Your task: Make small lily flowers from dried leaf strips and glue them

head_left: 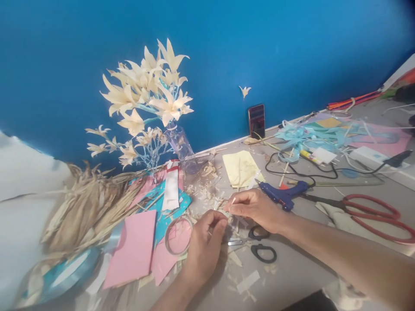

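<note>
My right hand [253, 209] is closed in a pinch on a thin white strip [233, 201], too small to make out well. Close beside it, my left hand [207, 242] has its thumb and fingertips pressed together; what lies between them is hidden. Small black-handled scissors [262, 250] lie just under the hands, blades pointing left. A roll of tape [178, 235] stands against the left hand's outer side. Pale husk scraps [209, 188] are strewn around both hands. Beyond the right wrist rests a blue glue gun [285, 194].
Cream artificial flowers [145, 95] stand in a clear bottle [183, 147] by the blue wall. Dried husks [81, 207], pink paper [134, 246] and a ribbon roll [69, 272] lie left. A phone [256, 121] leans on the wall. Red-handled scissors [372, 211] and a black cable [324, 175] lie right.
</note>
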Motion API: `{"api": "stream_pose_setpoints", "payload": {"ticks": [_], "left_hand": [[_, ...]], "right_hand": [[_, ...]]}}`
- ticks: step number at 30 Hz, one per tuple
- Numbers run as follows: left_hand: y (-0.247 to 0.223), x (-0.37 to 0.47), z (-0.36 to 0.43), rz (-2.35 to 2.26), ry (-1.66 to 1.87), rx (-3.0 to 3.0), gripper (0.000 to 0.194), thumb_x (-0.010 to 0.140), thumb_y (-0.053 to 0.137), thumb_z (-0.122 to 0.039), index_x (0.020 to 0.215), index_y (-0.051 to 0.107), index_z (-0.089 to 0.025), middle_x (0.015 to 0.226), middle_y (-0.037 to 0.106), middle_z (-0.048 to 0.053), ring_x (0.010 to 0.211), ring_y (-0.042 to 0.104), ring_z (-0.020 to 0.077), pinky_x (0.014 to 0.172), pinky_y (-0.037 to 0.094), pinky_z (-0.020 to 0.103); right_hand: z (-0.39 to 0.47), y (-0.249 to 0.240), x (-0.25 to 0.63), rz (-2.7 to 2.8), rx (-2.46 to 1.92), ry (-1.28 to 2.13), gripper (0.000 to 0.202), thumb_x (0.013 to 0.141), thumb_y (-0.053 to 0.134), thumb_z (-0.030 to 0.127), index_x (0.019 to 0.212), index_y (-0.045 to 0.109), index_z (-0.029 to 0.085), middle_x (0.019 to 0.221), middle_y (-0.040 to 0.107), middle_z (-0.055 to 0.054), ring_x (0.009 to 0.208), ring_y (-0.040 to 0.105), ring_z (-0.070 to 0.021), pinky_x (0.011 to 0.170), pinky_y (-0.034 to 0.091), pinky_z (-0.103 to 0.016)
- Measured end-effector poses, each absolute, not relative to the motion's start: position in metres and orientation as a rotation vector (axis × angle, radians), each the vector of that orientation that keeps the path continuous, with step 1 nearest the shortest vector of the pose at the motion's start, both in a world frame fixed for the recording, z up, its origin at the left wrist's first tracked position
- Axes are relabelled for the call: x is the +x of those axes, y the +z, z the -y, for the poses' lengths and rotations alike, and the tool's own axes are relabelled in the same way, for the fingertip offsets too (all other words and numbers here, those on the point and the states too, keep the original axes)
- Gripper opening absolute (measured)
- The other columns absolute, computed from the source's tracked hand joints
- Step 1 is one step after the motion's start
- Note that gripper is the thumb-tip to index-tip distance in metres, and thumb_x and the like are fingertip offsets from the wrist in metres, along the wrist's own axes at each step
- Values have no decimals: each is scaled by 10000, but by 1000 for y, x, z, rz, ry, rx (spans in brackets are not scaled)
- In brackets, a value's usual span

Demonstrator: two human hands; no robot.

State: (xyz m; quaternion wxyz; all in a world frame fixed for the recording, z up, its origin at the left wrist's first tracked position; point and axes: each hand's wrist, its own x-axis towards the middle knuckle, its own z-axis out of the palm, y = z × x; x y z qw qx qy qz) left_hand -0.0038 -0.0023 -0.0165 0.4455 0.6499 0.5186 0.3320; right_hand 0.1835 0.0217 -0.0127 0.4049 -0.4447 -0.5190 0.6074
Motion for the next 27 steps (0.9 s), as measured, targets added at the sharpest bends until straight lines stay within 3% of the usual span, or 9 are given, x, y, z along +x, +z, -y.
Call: {"api": "stream_pose_setpoints", "payload": {"ticks": [3, 7, 11, 16, 21, 25, 27], "left_hand": [[-13, 0, 0, -1089, 849, 1267, 237, 824, 678, -367, 931, 674, -155, 811, 687, 44, 708, 599, 151, 672, 462, 278], [-15, 3, -1, -954, 829, 987, 293, 700, 803, -380, 753, 643, -141, 622, 664, 26, 548, 567, 119, 573, 451, 253], [-19, 3, 2, -961, 826, 1061, 317, 775, 746, -431, 711, 640, -139, 580, 646, 28, 505, 536, 105, 529, 422, 234], [-21, 4, 5, -953, 794, 1132, 349, 850, 650, -470, 741, 642, -139, 555, 600, 9, 495, 520, 99, 516, 426, 223], [-21, 2, 1, -1051, 816, 1100, 265, 808, 695, -395, 737, 597, -159, 581, 562, -27, 461, 475, 76, 462, 399, 201], [-18, -2, -2, -1105, 853, 1196, 215, 807, 690, -347, 743, 618, -155, 599, 553, -23, 509, 495, 90, 506, 416, 216], [-16, -4, -2, -1153, 951, 1302, 162, 842, 655, -321, 846, 649, -159, 670, 590, -3, 595, 545, 113, 582, 456, 236]], "right_hand": [[-19, -14, 181, 1307, -1013, 1548, 354, 702, 793, 487, 657, 700, 149, 748, 659, -29, 683, 564, -146, 629, 440, -251], [-16, -14, 178, 1313, -1009, 1463, 353, 685, 819, 458, 599, 655, 158, 744, 606, -15, 682, 546, -136, 647, 441, -254], [-14, -15, 174, 1347, -996, 1432, 410, 687, 817, 475, 552, 585, 165, 707, 559, 1, 652, 521, -122, 622, 431, -247], [-11, -13, 172, 1257, -869, 1678, 420, 749, 757, 517, 626, 562, 166, 672, 561, 5, 572, 549, -120, 574, 453, -260], [-13, -14, 178, 1239, -1049, 1596, 360, 792, 724, 496, 805, 711, 136, 581, 511, 39, 506, 386, -72, 469, 284, -217], [-15, -13, 182, 1164, -1048, 1611, 370, 731, 780, 438, 938, 685, 146, 703, 661, -8, 505, 431, -71, 478, 311, -221], [-16, -10, 182, 1169, -1053, 1647, 381, 693, 807, 396, 931, 630, 158, 707, 693, -13, 510, 473, -76, 485, 330, -212]]}}
